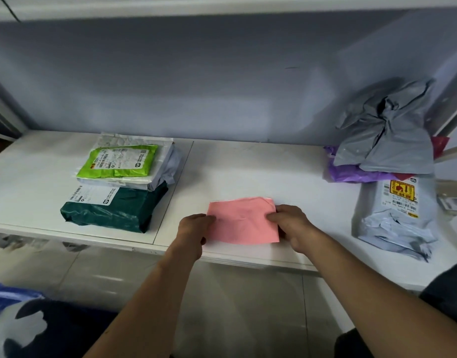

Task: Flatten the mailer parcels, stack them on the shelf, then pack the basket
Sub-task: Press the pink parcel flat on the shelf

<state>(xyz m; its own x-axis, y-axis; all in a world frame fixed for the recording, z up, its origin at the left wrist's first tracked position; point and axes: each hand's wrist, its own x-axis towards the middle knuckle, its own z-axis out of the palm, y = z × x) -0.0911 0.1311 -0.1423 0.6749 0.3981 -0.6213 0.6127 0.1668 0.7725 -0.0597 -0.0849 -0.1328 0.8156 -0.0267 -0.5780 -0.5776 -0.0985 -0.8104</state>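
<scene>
I see the left hand (193, 228) and right hand (292, 226) pinching opposite sides of a flat pink plastic mailer (244, 220). It lies near the front edge of the white shelf (248, 164).

Matt pink plastic mailer (244, 220), smooth white shelf (248, 161)

Left hand (193, 228), right hand (293, 226): pinch grips

Pink mailer (244, 219): side edges covered by the left hand (193, 228) and right hand (292, 226) pinching it; how the fingers lie beneath is hidden. Green mailer (118, 161), dark green parcel (118, 210), white parcel (395, 223): label print too small to read. Purple mailer (351, 174): mostly buried under grey mailers (387, 140). Red item (440, 146): only a corner shows behind them. Blue-and-white object (15, 324): cut off at the lower-left edge, unidentifiable.
</scene>
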